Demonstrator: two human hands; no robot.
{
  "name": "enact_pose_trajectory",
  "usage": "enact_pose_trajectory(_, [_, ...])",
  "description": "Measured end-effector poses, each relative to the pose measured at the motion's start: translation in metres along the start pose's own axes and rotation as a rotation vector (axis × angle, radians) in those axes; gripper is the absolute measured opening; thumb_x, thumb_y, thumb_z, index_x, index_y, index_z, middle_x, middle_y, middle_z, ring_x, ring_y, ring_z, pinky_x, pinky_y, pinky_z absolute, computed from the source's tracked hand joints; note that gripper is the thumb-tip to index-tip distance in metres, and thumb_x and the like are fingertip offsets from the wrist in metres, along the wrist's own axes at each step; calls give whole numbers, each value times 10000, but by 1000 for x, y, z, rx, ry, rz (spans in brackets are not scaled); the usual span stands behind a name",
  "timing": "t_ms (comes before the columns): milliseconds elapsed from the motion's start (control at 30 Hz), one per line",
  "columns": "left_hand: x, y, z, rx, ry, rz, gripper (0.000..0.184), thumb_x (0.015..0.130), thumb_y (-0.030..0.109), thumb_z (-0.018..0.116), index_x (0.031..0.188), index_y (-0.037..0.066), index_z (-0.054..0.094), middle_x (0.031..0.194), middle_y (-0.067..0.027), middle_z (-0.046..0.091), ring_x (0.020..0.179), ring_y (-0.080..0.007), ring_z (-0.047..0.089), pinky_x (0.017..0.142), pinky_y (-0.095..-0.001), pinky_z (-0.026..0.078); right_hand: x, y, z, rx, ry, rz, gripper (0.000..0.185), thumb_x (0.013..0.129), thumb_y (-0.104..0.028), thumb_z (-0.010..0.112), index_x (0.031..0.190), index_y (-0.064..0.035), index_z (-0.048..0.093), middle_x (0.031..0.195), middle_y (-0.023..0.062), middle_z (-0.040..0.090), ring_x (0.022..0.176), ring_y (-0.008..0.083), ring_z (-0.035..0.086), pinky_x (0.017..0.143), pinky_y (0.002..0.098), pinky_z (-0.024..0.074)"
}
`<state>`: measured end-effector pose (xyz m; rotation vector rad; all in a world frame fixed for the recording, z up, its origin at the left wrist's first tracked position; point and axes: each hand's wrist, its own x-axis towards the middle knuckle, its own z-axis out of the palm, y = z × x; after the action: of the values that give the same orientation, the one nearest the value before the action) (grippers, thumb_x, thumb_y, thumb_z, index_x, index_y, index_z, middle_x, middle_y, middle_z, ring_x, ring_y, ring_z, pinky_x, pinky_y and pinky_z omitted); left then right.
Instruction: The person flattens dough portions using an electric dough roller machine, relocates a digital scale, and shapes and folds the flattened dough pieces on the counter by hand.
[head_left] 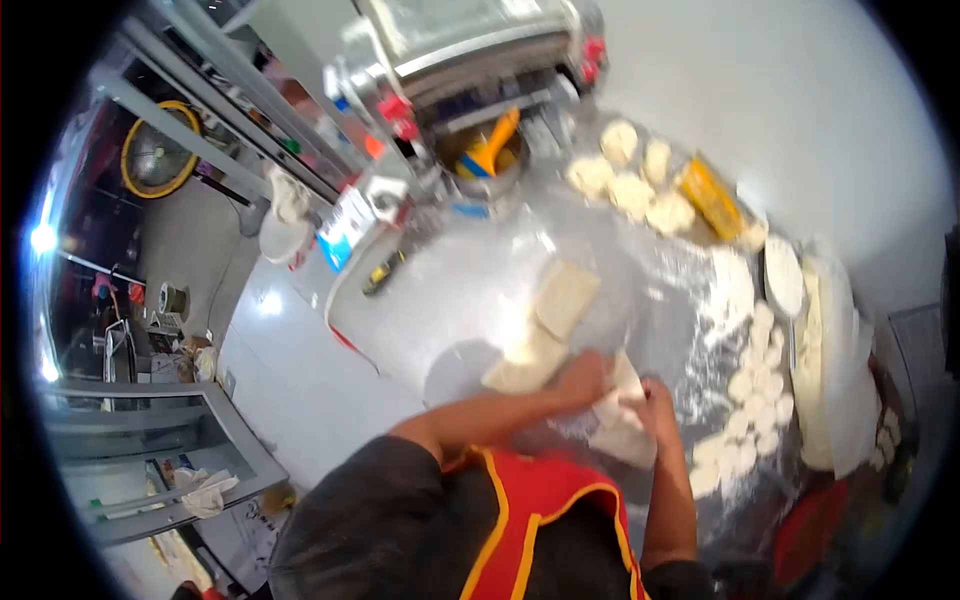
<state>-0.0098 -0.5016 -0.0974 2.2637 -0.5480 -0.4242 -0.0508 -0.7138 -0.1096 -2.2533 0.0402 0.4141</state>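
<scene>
A pale flat dough sheet [622, 444] hangs or lies at the near side of the metal table, between my two hands. My left hand [584, 378], somewhat blurred, is closed at its upper left edge. Across from it, my right hand [656, 408] pinches the right edge with bent fingers. The sheet's upper part looks folded or lifted between them. Just beyond my left hand lie two more flat dough pieces, a squarish one [568, 297] and a paler one [526, 364], their edges meeting.
Many small dough rounds [752, 390] sit on floured metal at right, beside a scoop of flour [783, 275]. Larger dough lumps [632, 193] and a yellow cylinder [712, 200] lie at the back. A roller machine [470, 75], a pot with an orange-handled brush [495, 145] and a cutter [384, 272] stand farther left.
</scene>
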Motion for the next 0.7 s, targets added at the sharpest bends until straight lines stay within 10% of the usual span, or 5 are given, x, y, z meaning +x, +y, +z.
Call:
enact_pose_trajectory(267, [37,-2,-95,-277,-169,-53,339,772,256,600,1021,57,486,956,-204,596,907,-383,570,766,-428,432,22,-90,-12,697,91,228,284,722,-7,679,977,-7,554,837,44,619,732,146,585,667,278,473])
enact_pose_trajectory(467, [100,-45,-288,-62,286,443,552,825,404,590,1168,-20,503,1153,-232,519,1084,-357,486,950,-424,360,130,-275,-41,1001,107,-52,309,780,-11,640,1067,31,531,987,113,620,847,175,615,712,286,506])
enact_pose_trajectory(700, [142,-14,-582,270,727,153,387,769,228,656,1085,20,576,1003,-188,636,941,-354,595,841,-410,455,248,-483,-52,1396,1,-399,402,851,-91,594,1189,25,410,1003,86,532,925,181,555,780,283,482])
